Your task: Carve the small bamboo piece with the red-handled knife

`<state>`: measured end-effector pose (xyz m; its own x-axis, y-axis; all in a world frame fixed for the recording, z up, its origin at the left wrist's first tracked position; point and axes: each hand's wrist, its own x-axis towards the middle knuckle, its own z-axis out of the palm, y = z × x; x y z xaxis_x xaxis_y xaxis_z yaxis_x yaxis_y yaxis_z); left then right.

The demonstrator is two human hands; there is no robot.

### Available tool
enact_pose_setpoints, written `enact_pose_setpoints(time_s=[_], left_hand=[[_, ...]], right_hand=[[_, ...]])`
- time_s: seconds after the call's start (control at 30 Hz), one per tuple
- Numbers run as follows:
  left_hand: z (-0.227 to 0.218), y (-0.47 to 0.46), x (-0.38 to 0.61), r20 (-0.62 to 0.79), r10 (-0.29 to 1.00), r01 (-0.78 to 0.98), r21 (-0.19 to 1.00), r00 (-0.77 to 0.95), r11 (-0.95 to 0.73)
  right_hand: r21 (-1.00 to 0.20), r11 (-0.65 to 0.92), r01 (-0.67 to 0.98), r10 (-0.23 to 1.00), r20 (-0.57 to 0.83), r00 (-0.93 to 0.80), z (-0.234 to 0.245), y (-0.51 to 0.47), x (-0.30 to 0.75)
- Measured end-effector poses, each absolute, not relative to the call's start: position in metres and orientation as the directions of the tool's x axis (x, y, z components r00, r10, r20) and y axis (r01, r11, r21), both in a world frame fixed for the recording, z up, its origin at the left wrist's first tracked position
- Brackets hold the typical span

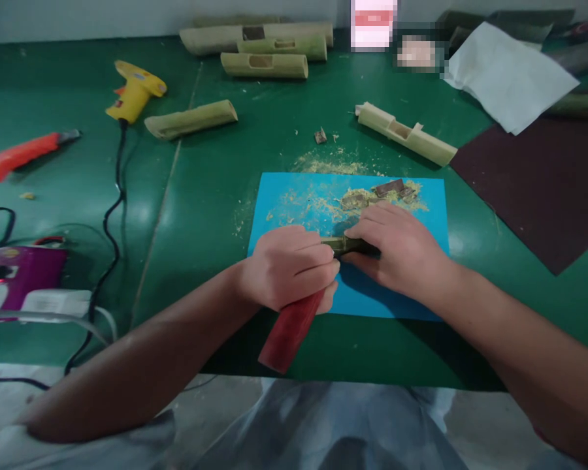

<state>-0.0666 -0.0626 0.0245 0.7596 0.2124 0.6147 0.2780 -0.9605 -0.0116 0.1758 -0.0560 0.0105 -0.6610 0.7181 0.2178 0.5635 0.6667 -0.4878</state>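
My left hand (pixel 290 266) is closed round a red-handled knife (pixel 288 333) whose handle sticks out toward me below the fist. My right hand (pixel 396 248) pinches a small dark green bamboo piece (pixel 345 245) held between both hands. They work over a blue cutting mat (pixel 298 202) on the green table. The knife's blade is hidden by my fingers. Pale shavings and a few brown chips (pixel 389 189) lie on the mat's far part.
Cut bamboo tubes (pixel 264 65) lie at the back, one (pixel 191 121) at mid-left, a pale notched one (pixel 404 134) right of centre. A yellow glue gun (pixel 134 91), orange utility knife (pixel 22 155), purple device (pixel 22 274), white paper (pixel 509 75) and dark sheet (pixel 543 189) surround the mat.
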Motion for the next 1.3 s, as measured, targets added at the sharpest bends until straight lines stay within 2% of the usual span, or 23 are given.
enact_pose_setpoints(time_s=[0.2, 0.43, 0.67, 0.83, 1.13, 1.23, 1.3], left_hand=[[0.022, -0.066, -0.065, 0.587, 0.250, 0.320, -0.017, 0.770, -0.947], [0.021, -0.071, -0.061, 0.561, 0.203, 0.324, -0.125, 0.803, -0.938], [0.025, -0.080, -0.051, 0.509, 0.241, 0.390, -0.208, 0.826, -0.897], [0.021, -0.086, -0.046, 0.533, 0.266, 0.446, -0.242, 0.803, -0.862], [0.019, -0.096, -0.047, 0.467, 0.333, 0.496, -0.287, 0.819, -0.820], [0.019, -0.096, -0.047, 0.490, 0.367, 0.525, -0.234, 0.790, -0.818], [0.021, -0.092, -0.049, 0.544, 0.412, 0.545, -0.101, 0.731, -0.832]], right_hand=[[-0.537, 0.627, 0.564, 0.742, 0.194, -0.641, 0.011, -0.055, 0.175], [-0.562, 0.616, 0.552, 0.750, 0.204, -0.629, 0.008, -0.053, 0.173], [-0.551, 0.604, 0.575, 0.766, 0.202, -0.611, 0.007, -0.054, 0.172], [-0.565, 0.611, 0.554, 0.759, 0.222, -0.612, 0.005, -0.053, 0.172], [-0.568, 0.606, 0.557, 0.763, 0.217, -0.609, 0.005, -0.052, 0.172], [-0.565, 0.613, 0.552, 0.759, 0.228, -0.609, 0.004, -0.052, 0.171], [-0.563, 0.617, 0.550, 0.757, 0.232, -0.611, 0.004, -0.052, 0.171]])
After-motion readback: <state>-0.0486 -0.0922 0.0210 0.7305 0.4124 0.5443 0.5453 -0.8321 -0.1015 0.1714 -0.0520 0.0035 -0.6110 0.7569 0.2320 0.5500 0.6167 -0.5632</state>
